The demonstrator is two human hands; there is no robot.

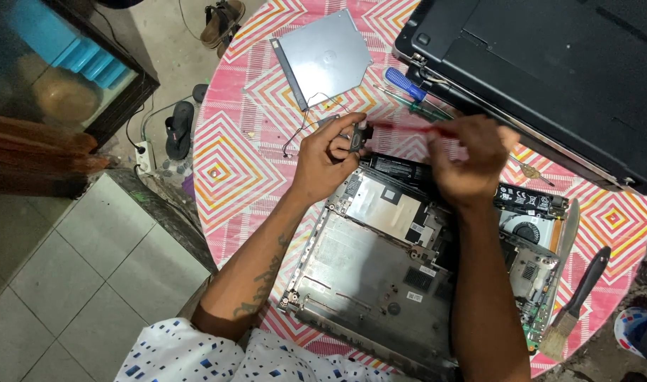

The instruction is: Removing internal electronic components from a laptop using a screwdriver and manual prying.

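Pink table (228, 152); 2 hands (327, 159), 1 screwdriver (408, 128)

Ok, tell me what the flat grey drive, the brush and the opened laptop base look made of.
Drive: brushed sheet metal, judging by its dull grey sheen. Brush: black handle, probably plastic, and pale bristles; fibre unclear. Laptop base: matte grey inside, metal or metal-coated plastic; the look leaves it open.

sleeve (196, 354): white, blue-black speckles | left forearm (260, 283): dark script tattoo | wrists: bare
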